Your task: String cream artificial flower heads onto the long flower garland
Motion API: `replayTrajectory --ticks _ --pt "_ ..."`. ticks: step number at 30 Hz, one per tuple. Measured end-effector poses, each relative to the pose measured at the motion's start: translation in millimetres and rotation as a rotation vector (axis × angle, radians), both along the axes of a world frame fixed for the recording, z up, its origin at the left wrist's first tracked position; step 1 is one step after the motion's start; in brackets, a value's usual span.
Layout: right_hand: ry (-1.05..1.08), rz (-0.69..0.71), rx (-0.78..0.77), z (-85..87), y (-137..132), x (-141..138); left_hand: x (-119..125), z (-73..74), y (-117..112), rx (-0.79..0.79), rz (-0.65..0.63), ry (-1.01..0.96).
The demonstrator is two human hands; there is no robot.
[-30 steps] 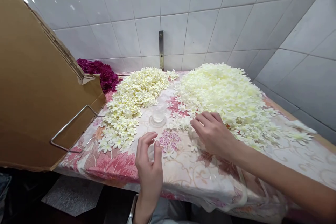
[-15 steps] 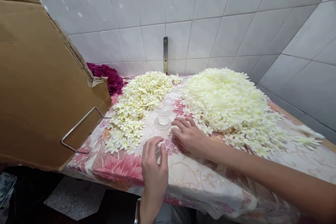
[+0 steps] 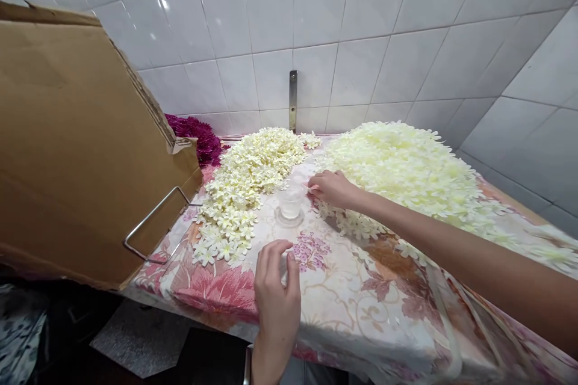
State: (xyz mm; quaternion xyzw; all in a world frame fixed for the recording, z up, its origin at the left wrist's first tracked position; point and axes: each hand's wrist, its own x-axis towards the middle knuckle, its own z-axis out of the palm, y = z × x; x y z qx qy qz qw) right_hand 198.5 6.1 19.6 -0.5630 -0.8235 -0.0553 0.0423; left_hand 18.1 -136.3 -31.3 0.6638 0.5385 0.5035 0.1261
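Note:
My left hand (image 3: 277, 295) rests low over the near part of the cloth, fingers curled with a gap to the thumb and nothing visible between them. My right hand (image 3: 333, 188) reaches across to the left edge of a large pile of pale yellow-white artificial flowers (image 3: 397, 156). Its fingers are bent together, and whatever they pinch is too small to make out. Just left of those fingertips stands a small clear plastic cup (image 3: 289, 203) on a round base. A second heap of small cream flowers (image 3: 253, 168) lies left of the cup.
Along the left stands a big cardboard sheet (image 3: 76, 150) with a wire stand (image 3: 153, 216) at its lower edge. Purple flowers (image 3: 196, 138) sit behind it. A floral tablecloth (image 3: 343, 313) covers the table; a tiled wall (image 3: 361, 66) with a metal bracket (image 3: 293, 99) closes the back.
My right hand has moved farther back, from the cloth in front of the cup to the flower pile's edge. My left hand keeps its shape. The whole view has shifted slightly.

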Motion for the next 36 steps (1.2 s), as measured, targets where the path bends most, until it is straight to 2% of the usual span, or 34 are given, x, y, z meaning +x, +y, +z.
replayTrajectory --ticks 3,6,11,15,20,24,26,29,36 --pt "-0.01 -0.003 -0.038 -7.3 13 -7 0 0.1 0 -0.013 0.011 -0.005" --pt "-0.016 -0.005 -0.051 -6.7 12 1 1 1.0 0 -0.007 0.01 -0.007" --pt "0.053 0.08 0.005 19.7 13 10 3 0.5 -2 0.021 -0.01 -0.001" --pt "0.177 0.272 0.0 33.9 41 -12 3 -4.1 -3 0.038 0.011 -0.021" --pt "0.268 0.499 -0.123 24.4 83 -44 6 -10.4 -2 0.065 0.047 -0.079" --pt "0.324 0.583 -0.222 14.4 99 -59 10 -14.7 0 0.11 0.056 -0.122" --pt "0.379 0.569 -0.255 10.0 102 -60 11 -16.3 2 0.138 0.045 -0.136" --pt "0.518 0.473 -0.28 4.1 104 -55 11 -16.2 2 0.178 0.05 -0.143" --pt "0.82 0.249 -0.375 2.6 88 -16 12 -6.3 -1 0.166 0.094 -0.143"
